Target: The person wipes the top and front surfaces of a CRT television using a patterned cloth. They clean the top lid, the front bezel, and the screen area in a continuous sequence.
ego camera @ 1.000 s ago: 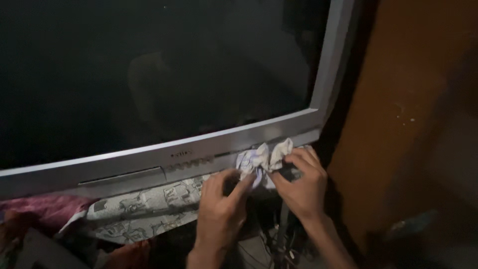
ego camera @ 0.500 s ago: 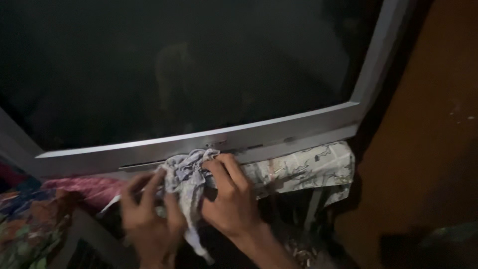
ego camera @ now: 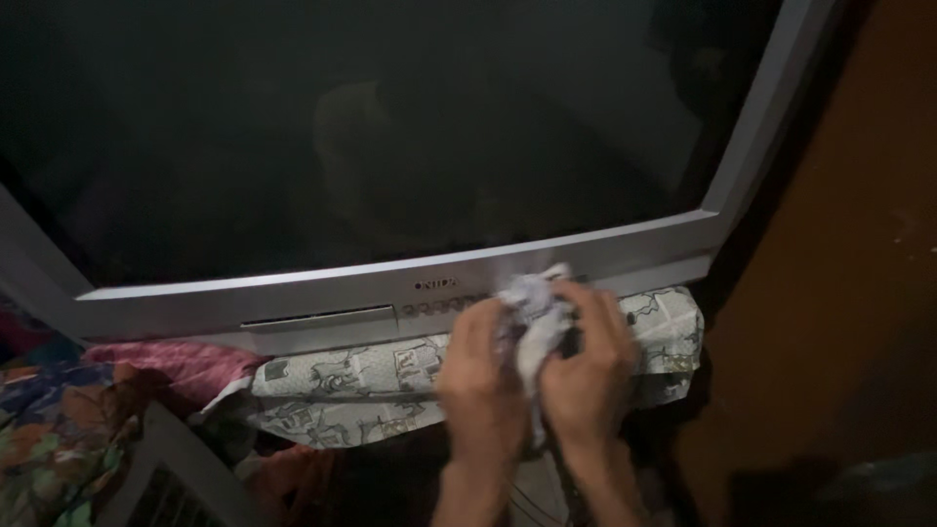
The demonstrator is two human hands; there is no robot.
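A large television with a dark screen [ego camera: 390, 127] and a silver frame [ego camera: 312, 298] fills most of the view. Both my hands press a crumpled pale cloth [ego camera: 532, 303] against the lower edge of the frame, right of a row of small buttons. My left hand [ego camera: 483, 381] grips the cloth from the left. My right hand [ego camera: 590, 371] grips it from the right. The cloth's lower part hangs between the two hands.
Printed newspaper [ego camera: 361, 385] lies under the television and hangs over the stand's edge. A pink and patterned fabric [ego camera: 59, 420] lies at the lower left. A brown wall [ego camera: 849, 293] stands close on the right. The room is dim.
Both hands and the cloth have moved right along the television's lower frame, from the left of the buttons to the right of them. The cloth is bunched tighter.
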